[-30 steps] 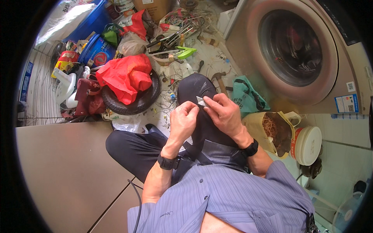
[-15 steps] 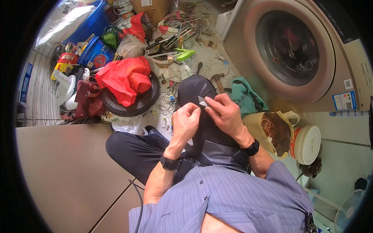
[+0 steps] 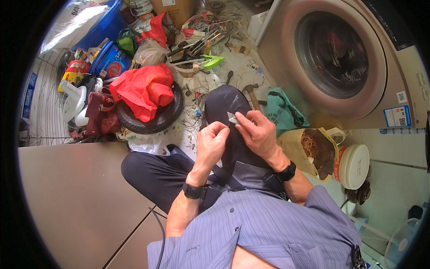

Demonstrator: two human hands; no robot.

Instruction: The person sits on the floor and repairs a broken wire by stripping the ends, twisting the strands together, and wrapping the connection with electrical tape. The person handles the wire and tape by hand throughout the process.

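Observation:
Between the thumb and fingers of my right hand (image 3: 259,133) is a small pointed metal blade (image 3: 232,118), its tip toward the left, above my dark-trousered knee (image 3: 227,97). My left hand (image 3: 211,144) is closed in a pinch just beside and below the blade. What its fingertips hold, if anything, is too small to make out. A pale metal-looking tip (image 3: 219,163) shows below the left palm; I cannot tell whether that hand grips it. Both hands are close together over my raised leg, the fingertips nearly meeting.
A hammer (image 3: 252,95) lies past my knee, beside a teal bag (image 3: 283,111). A washing machine (image 3: 274,58) stands at the far right. To the right are a yellow bag (image 3: 293,142) and a white-lidded bucket (image 3: 357,167). At left, a red bag (image 3: 145,92) rests on a tyre (image 3: 150,127).
Both hands have shifted very slightly left, the left one also a little nearer to me. The blade stays in my right fingers.

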